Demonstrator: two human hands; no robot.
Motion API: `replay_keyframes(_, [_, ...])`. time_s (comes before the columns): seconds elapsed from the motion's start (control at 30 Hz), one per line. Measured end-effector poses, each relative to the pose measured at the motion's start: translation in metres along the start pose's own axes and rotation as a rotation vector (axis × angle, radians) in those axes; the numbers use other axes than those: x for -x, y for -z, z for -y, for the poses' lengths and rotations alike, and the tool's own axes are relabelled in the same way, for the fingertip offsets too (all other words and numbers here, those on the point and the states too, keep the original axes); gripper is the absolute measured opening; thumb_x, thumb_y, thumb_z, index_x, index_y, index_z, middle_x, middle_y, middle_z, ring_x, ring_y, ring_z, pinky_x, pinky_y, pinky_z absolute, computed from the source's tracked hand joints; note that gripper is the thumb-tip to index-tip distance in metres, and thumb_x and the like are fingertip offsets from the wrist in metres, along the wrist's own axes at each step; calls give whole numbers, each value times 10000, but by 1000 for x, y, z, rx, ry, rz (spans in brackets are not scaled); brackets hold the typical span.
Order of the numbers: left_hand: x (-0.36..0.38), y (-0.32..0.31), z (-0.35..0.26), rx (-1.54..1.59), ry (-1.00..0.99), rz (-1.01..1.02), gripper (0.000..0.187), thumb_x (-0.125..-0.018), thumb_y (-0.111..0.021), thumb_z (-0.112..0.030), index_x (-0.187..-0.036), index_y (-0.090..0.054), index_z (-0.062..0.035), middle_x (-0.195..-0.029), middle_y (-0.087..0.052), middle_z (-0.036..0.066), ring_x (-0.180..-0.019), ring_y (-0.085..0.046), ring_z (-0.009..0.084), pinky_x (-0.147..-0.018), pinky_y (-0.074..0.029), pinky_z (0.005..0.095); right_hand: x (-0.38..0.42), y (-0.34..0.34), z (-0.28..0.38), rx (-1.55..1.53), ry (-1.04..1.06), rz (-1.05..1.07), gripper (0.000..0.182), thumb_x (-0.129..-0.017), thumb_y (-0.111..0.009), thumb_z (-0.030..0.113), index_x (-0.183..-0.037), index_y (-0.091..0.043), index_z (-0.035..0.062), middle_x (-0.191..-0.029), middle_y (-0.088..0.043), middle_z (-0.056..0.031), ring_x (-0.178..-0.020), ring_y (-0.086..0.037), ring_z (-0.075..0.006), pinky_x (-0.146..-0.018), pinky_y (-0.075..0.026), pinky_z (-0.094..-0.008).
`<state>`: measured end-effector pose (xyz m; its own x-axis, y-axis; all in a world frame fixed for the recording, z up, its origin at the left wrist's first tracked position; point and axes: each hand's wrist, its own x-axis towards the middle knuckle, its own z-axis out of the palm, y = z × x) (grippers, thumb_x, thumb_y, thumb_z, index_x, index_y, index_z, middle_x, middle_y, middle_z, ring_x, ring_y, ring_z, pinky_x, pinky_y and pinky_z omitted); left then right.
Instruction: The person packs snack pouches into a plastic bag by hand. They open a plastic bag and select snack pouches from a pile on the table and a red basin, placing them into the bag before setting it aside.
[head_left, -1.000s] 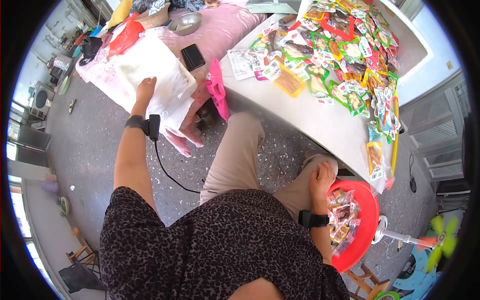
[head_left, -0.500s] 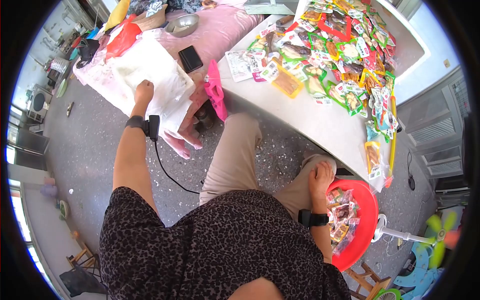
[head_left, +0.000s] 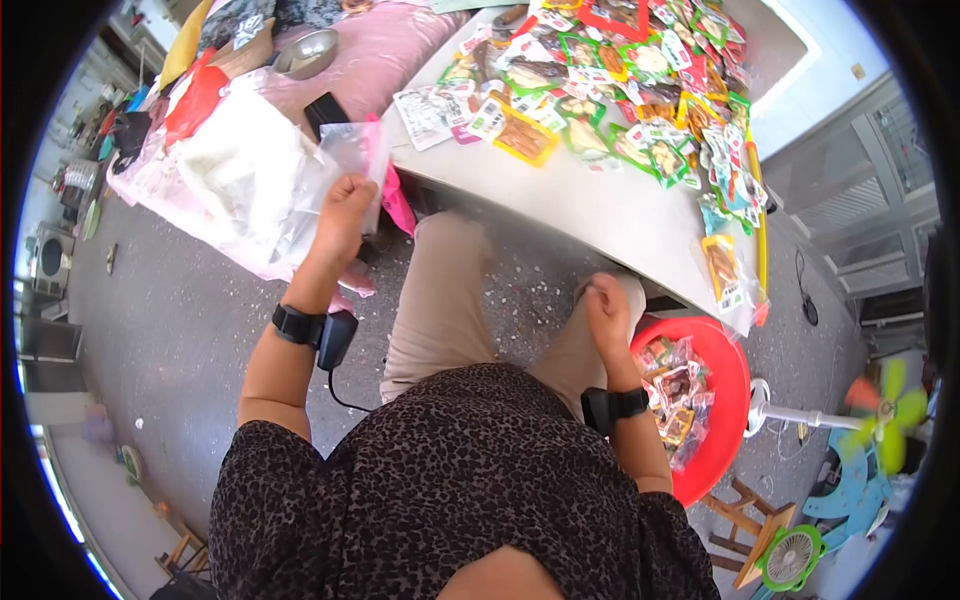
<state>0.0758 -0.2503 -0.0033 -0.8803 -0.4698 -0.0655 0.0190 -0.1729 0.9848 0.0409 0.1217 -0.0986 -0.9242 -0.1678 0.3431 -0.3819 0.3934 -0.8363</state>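
Note:
My left hand (head_left: pixel 346 212) is closed on the top of a clear plastic bag (head_left: pixel 357 150), raised in front of the padded table's corner. Beside it a heap of white plastic bags (head_left: pixel 245 165) lies on the pink cover. My right hand (head_left: pixel 607 308) is just above my right knee, its fingers loosely curled and slightly blurred, with nothing visible in them. To its right stands a red basin (head_left: pixel 728 400) holding several snack packets (head_left: pixel 678 385). Many colourful vacuum-sealed snack packets (head_left: pixel 640 90) are piled on the white table (head_left: pixel 560 205) ahead.
A black phone (head_left: pixel 325 112) and a metal bowl (head_left: pixel 307 53) lie on the pink cover (head_left: pixel 395 45). A pink bag (head_left: pixel 398 203) hangs between the tables. A yellow stick (head_left: pixel 761 240) runs along the white table's right edge. Right of the basin stands a fan (head_left: pixel 885 410).
My left hand has come up and right from the white pile with a clear bag in it. My right hand has lifted off my knee. The view has shifted a little right.

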Motion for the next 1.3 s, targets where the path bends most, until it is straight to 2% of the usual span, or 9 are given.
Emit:
replay_keyframes(0.03, [12, -19, 7, -19, 60, 26, 55, -766, -492, -73, -713, -493, -81, -628, -471, -33, -554, -408, 41, -513, -338, 178, -3, -8, 5, -209, -153, 55, 119, -733, -542, 44, -845, -512, 18, -816, -525, -74, -728, -511, -132, -607, -414, -226])
replay_keyframes(0.07, [16, -30, 26, -38, -3, 133, 47, -760, -493, -68, -714, -494, -77, -633, -475, -29, -567, -412, 43, -523, -336, 177, -9, -16, 19, -285, -140, 87, 112, -738, -543, 50, -841, -512, 20, -808, -518, -52, -708, -494, -102, -589, -407, -210])
replay_keyframes(0.1, [28, -46, 32, -80, 80, 177, 47, -753, -494, -66, -707, -488, -72, -633, -476, -27, -567, -414, 44, -519, -335, 177, -16, -24, 35, -362, -123, 121, 106, -743, -545, 57, -838, -513, 22, -799, -512, -30, -688, -477, -73, -570, -401, -195])
replay_keyframes(0.27, [62, -82, 77, -93, 247, 403, 36, -750, -494, -70, -719, -478, -63, -628, -469, -12, -562, -425, 58, -519, -343, 186, -29, -59, 74, -752, -512, 423, 168, -773, -515, 113, -912, -488, 24, -845, -506, -28, -722, -497, -91, -589, -432, -212])
replay_keyframes(0.5, [71, -89, 92, -17, 525, 560, 69, -778, -488, -133, -768, -491, -65, -680, -472, -13, -615, -433, 68, -551, -351, 194, -17, -77, 64, -817, -685, 478, 188, -784, -503, 155, -933, -474, 45, -851, -497, -14, -743, -486, -87, -605, -437, -223])
replay_keyframes(0.63, [69, -90, 98, 12, 545, 616, 71, -782, -476, -128, -781, -495, -59, -687, -474, -4, -611, -432, 75, -554, -351, 198, -12, -71, 66, -875, -760, 448, 203, -774, -524, 175, -930, -470, 57, -842, -495, -5, -714, -472, -71, -588, -413, -205])
replay_keyframes(0.8, [64, -89, 112, -24, 542, 733, 64, -770, -463, -90, -780, -503, -42, -683, -481, 9, -610, -427, 80, -555, -352, 202, -10, -72, 68, -805, -698, 516, 213, -765, -534, 196, -914, -471, 56, -796, -501, -2, -677, -456, -59, -562, -387, -193])
replay_keyframes(1.1, [78, -98, 89, -63, 518, 591, 57, -746, -472, -91, -733, -482, -36, -638, -474, 17, -575, -436, 92, -534, -348, 205, -6, -71, 68, -687, -724, 483, 121, -771, -513, 188, -828, -500, 81, -759, -498, 9, -662, -463, -66, -555, -396, -200])
replay_keyframes(1.3, [74, -89, 102, 275, 555, 520, 39, -722, -454, -39, -756, -458, -58, -683, -477, 24, -626, -457, 109, -549, -381, 235, -8, -69, 67, -739, -775, 469, 97, -774, -497, 166, -809, -497, 76, -760, -496, 7, -673, -479, -75, -567, -431, -222])
